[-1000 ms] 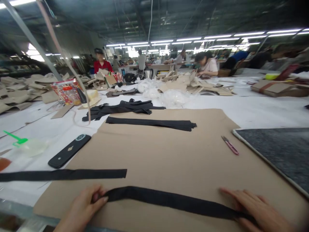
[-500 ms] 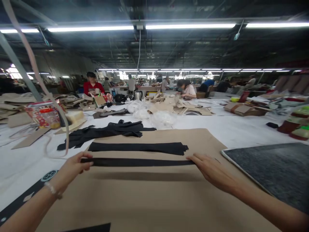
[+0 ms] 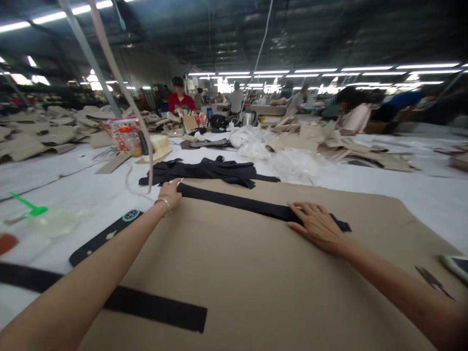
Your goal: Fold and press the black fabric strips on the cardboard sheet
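A long black fabric strip [image 3: 237, 203] lies across the far part of a tan paper sheet [image 3: 256, 273]. My left hand [image 3: 168, 195] rests on the strip's left end, fingers curled down onto it. My right hand [image 3: 317, 225] lies flat on the strip near its right end, fingers spread. Just beyond the strip sits a heap of black fabric pieces [image 3: 204, 170]. Another black strip [image 3: 146, 304] lies near me, passing under my left forearm.
A black phone-like object [image 3: 104, 237] lies left of the paper on the white table [image 3: 66, 180]. A green-handled tool [image 3: 27, 207] and clear plastic sit further left. Small snips [image 3: 433, 280] lie at right. Cardboard piles, plastic bags and seated workers fill the background.
Both hands carried the strip from the near edge to the far part of the paper and laid it onto the strips there. The view turned left.
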A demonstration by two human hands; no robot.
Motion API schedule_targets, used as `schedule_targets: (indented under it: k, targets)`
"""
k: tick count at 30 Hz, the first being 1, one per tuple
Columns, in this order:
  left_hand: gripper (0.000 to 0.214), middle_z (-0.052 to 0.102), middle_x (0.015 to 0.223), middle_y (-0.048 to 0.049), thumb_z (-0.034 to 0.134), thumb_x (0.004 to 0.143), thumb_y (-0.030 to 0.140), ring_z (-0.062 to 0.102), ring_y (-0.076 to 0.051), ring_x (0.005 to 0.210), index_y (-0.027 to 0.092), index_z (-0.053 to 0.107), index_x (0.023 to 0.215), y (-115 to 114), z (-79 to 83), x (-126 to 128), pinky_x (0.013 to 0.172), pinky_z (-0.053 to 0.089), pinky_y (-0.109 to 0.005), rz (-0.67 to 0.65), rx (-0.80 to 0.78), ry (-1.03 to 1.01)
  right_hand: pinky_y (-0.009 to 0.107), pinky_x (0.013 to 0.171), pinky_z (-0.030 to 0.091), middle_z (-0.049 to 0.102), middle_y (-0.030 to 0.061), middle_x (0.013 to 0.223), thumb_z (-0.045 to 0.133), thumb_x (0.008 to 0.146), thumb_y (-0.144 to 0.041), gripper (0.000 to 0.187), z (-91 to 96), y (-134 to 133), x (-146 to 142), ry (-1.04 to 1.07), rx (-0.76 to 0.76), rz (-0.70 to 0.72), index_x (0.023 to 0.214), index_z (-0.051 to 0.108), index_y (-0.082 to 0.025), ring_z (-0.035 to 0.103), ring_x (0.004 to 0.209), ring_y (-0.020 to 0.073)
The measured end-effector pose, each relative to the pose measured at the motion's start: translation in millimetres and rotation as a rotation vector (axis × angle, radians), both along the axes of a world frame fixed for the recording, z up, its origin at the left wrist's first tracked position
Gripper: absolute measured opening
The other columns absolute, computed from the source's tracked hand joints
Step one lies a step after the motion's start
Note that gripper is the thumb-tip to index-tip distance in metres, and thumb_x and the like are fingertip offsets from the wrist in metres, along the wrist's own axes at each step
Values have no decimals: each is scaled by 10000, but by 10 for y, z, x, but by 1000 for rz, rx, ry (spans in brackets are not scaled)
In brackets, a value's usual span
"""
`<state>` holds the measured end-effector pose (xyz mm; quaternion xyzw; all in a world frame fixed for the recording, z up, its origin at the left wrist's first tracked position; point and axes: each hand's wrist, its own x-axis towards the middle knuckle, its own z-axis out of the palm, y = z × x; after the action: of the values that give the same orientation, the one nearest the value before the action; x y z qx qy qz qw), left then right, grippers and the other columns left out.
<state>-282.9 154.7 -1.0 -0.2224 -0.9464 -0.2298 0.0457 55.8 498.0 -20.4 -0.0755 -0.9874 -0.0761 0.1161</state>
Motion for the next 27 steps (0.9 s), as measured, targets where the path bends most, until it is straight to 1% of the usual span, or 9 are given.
schedule_targets:
  k: [2, 4, 8, 10, 12, 14, 19, 23, 27]
  targets:
    - [447, 490, 1309, -112, 572, 875, 376, 509, -260, 1155, 176, 486, 1266, -166, 43, 128, 963, 433, -505, -23, 3, 54, 482, 990, 286, 473, 150, 1319, 386, 925, -536, 569, -51, -72, -3, 87, -31, 5, 1363, 432, -175, 413, 1193, 328]
    - [416, 496, 1308, -110, 550, 884, 372, 503, -256, 1165, 170, 509, 1246, -377, 146, 375, 988, 408, -502, -89, 3, 73, 467, 950, 341, 506, 148, 1273, 368, 933, -504, 506, -7, -337, 6, 115, -171, 14, 1293, 502, -175, 457, 1151, 317]
    - [354, 611, 1154, -46, 408, 918, 417, 590, -191, 1025, 202, 648, 1065, -933, 340, 1154, 968, 433, -337, -239, 22, 41, 317, 871, 442, 591, 84, 1137, 384, 951, -364, 345, 206, -1372, 47, -85, -737, 160, 1220, 535, -208, 562, 1003, 191]
    - [382, 626, 1153, -21, 416, 900, 486, 594, -188, 1041, 239, 644, 1082, -1268, 336, 1545, 964, 439, -304, -249, 43, 37, 307, 938, 415, 586, 62, 1168, 449, 929, -305, 323, 276, -1925, 42, -156, -843, 225, 1230, 529, -221, 547, 1050, 177]
    - [400, 635, 1151, -36, 406, 894, 508, 597, -204, 1056, 244, 646, 1076, -1625, 245, 1855, 956, 451, -314, -211, 56, 56, 337, 976, 389, 588, 55, 1168, 508, 901, -286, 335, 305, -2374, 21, -203, -856, 245, 1229, 533, -226, 529, 1082, 199]
    - [397, 631, 1166, -38, 422, 878, 522, 589, -223, 1082, 266, 639, 1090, -1989, 86, 2064, 966, 457, -347, -105, 69, 126, 390, 986, 372, 593, 61, 1144, 553, 875, -292, 335, 309, -2707, -3, -230, -812, 240, 1202, 550, -222, 517, 1086, 236]
    - [376, 631, 1172, -46, 393, 892, 455, 576, -247, 1110, 261, 600, 1139, -2719, -348, 2293, 998, 456, -440, 64, -12, 229, 468, 981, 330, 578, 93, 1122, 574, 828, -212, 272, 330, -3211, -62, -267, -644, 141, 1099, 574, -192, 499, 1096, 290]
    - [355, 622, 1205, -51, 406, 906, 413, 588, -233, 1112, 243, 601, 1150, -2846, -484, 2374, 977, 493, -420, 8, -46, 318, 434, 950, 342, 608, 104, 1078, 539, 800, -158, 263, 390, -3375, -137, -331, -644, 79, 1059, 577, -166, 534, 1063, 285]
    - [345, 614, 1248, -51, 424, 919, 362, 582, -216, 1143, 237, 598, 1189, -2699, -485, 2415, 994, 491, -385, -107, -67, 418, 298, 704, 393, 656, 70, 883, 516, 736, -125, 188, 409, -3376, -200, -410, -702, 36, 889, 617, -166, 599, 830, 222]
